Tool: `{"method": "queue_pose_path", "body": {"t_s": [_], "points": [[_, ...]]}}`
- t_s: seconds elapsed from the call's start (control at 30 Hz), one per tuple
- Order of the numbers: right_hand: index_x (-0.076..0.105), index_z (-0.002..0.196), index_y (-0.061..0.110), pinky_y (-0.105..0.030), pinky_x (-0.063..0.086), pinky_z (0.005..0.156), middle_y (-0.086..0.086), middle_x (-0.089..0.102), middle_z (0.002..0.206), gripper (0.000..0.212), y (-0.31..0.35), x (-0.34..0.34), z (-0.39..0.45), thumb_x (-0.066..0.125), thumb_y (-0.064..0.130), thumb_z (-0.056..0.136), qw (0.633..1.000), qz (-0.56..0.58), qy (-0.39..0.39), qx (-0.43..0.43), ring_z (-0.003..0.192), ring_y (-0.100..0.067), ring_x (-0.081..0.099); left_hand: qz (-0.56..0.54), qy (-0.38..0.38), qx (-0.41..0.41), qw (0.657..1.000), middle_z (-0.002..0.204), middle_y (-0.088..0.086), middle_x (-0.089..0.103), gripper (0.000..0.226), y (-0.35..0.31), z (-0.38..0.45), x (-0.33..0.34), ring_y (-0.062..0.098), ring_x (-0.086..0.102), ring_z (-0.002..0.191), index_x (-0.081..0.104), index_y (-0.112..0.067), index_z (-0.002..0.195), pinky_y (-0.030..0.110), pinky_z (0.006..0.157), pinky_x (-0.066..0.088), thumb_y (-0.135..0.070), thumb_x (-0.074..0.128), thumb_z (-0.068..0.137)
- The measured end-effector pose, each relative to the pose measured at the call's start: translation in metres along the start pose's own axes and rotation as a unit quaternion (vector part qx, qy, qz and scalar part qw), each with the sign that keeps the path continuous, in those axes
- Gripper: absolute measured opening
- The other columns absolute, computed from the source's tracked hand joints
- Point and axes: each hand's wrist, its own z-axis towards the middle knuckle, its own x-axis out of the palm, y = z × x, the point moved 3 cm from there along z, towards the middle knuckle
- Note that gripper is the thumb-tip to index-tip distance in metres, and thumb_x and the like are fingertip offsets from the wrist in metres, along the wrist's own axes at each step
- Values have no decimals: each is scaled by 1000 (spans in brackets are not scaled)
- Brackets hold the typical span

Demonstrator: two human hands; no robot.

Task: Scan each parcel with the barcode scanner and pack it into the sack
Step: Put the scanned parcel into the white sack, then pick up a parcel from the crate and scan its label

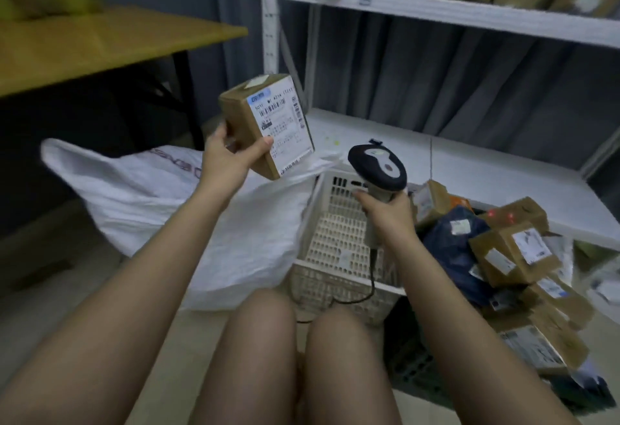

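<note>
Hands grip apart: left hand [231, 159] clasps parcel [268, 126] above sack [188, 216], right hand [385, 213] scanner [377, 166].

left hand [228, 159] grips a labelled parcel [268, 126] — right hand [389, 213] grips the scanner [377, 169]

My one head camera looks forward and down, close over my knees [265, 340], toward the shelf [436, 8].

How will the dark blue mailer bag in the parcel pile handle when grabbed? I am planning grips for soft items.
The dark blue mailer bag looks floppy: its surface creases and bulges between the cardboard boxes. Its glossy plastic skin may be slippery, so a pinch could slide. Boxes lean on it, so pulling it out would probably shift them.
</note>
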Motion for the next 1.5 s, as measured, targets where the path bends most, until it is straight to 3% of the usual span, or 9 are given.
{"method": "queue_pose_path", "body": {"t_s": [0.1,0.23,0.4,0.57,0.77,0.9,1.03,1.23,1.5], "points": [[57,117,7,-24,44,64,-7,63,100,35,16,53,8,72,14,86,999,-11,31,-10,86,-19,58,69,-56,-7,996,121,-7,62,63,3,30,-76,7,63,102,52,-21,131,21,70,55,-32,80,76],[58,113,10,-28,42,73,-2,64,97,31,22,116,20,71,16,86,997,-56,51,-34,86,-19,59,229,-85,-72,967,128,8,56,86,35,47,-138,21,60,109,51,-17,127,39,95,51,-57,79,57],[58,114,15,-34,48,78,-4,65,102,41,6,162,40,73,35,82,976,-211,26,-50,97,-30,62,436,181,-239,849,126,4,55,79,79,32,-145,20,54,103,50,-10,133,30,85,46,-45,82,70],[55,113,14,-34,48,79,-5,65,109,54,-23,182,43,81,40,75,971,-235,28,-29,101,-29,62,463,240,-263,812,133,2,50,90,106,37,-151,20,54,111,43,-11,138,32,92,46,-55,78,68],[55,111,10,-34,49,79,-5,67,107,52,-39,196,44,83,32,74,983,-183,23,-14,97,-27,63,475,261,-244,804,138,4,49,79,115,50,-139,25,51,119,45,-16,136,38,99,45,-46,79,71],[57,114,12,-29,43,74,-1,64,101,46,-37,183,47,80,30,78,984,-173,36,-39,91,-22,59,491,249,-150,821,162,1,-1,101,111,57,-119,25,1,149,11,-25,155,41,119,14,-34,77,79],[59,104,13,-28,46,70,-1,65,91,35,-32,144,52,80,26,79,993,-116,27,-21,84,-20,61,371,182,-98,905,159,-2,22,70,95,54,-89,17,24,144,33,-22,149,31,113,27,-22,68,89],[57,121,14,-27,52,60,-5,68,101,41,-26,58,45,75,15,84,999,-27,27,10,75,-18,67,224,165,-25,960,132,-4,54,39,66,19,-9,11,52,119,55,-17,130,19,94,39,-16,63,92],[63,103,3,-18,49,49,-8,62,76,17,-88,-121,-4,68,9,89,982,20,-148,112,63,-15,58,144,336,-70,928,115,1,60,30,69,-51,170,13,57,104,58,-12,123,30,95,48,-18,61,94]]}}
